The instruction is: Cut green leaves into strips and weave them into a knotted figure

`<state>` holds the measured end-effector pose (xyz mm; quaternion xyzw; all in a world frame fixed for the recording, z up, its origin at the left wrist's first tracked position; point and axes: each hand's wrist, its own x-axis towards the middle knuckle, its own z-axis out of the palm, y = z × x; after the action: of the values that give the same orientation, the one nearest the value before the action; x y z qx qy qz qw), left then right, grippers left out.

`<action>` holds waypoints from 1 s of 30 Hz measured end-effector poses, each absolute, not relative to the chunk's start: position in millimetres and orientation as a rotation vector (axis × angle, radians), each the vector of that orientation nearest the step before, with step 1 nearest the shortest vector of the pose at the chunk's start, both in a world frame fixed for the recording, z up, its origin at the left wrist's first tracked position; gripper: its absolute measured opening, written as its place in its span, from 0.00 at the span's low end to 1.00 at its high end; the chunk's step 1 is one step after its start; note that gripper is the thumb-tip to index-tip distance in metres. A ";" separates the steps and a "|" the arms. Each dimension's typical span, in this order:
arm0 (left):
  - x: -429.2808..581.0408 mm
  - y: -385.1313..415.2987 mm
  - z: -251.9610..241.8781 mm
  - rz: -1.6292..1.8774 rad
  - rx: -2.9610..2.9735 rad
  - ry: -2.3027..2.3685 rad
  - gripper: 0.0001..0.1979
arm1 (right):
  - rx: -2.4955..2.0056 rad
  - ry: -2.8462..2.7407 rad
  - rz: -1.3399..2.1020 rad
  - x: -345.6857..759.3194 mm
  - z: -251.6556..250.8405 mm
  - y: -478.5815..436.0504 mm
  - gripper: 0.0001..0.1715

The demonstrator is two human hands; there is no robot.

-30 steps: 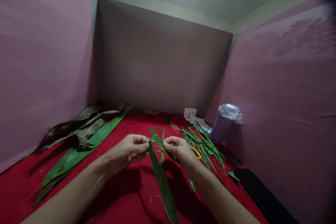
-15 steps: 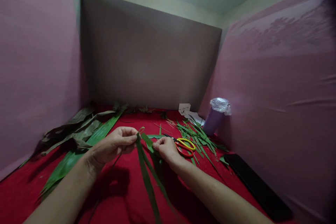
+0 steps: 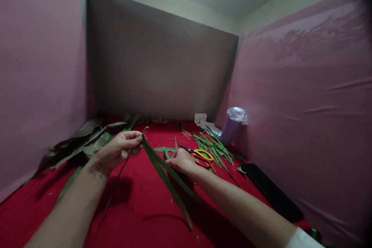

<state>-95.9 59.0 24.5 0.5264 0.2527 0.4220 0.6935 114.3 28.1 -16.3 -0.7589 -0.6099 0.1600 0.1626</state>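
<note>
My left hand (image 3: 120, 148) pinches long green leaf strips (image 3: 162, 174) between thumb and fingers. The strips hang down and to the right, and a small thin loop (image 3: 145, 130) sticks up above the fingertips. A thin dark stem (image 3: 112, 193) trails below this hand. Lower and to the right, my right hand (image 3: 180, 161) is closed on a short leaf strip (image 3: 166, 154), whose end shows above its fingers. Right beside that hand lie scissors (image 3: 202, 155) with a yellow and a red handle, blades pointing left.
Cut leaf strips (image 3: 216, 147) lie scattered at the right. A purple container (image 3: 230, 131) with plastic wrap on top stands behind them. A long black object (image 3: 271, 190) lies along the right wall. Large leaves (image 3: 87, 139) are piled at the left on the red cloth (image 3: 145, 217).
My left hand has risen slightly left with the strips, which now slant further right. My right hand, with the short strip, has separated from the left hand's strips and sits closer to the cloth.
</note>
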 end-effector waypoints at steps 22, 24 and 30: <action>-133.6 64.6 24.8 1.056 1.237 0.448 0.06 | -2.168 -1.904 0.626 126.6 -34.6 50.8 0.14; -131.9 63.1 25.8 1.055 1.211 0.463 0.06 | -2.170 -1.876 0.520 123.8 -30.7 48.6 0.13; -130.6 62.0 27.2 1.053 1.171 0.493 0.07 | -2.176 -1.849 0.308 116.2 -20.4 43.1 0.11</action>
<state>-130.6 62.0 27.2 0.5213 0.2193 0.4686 0.6786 116.2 43.1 -20.4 -0.7509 -0.6379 0.1064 0.1343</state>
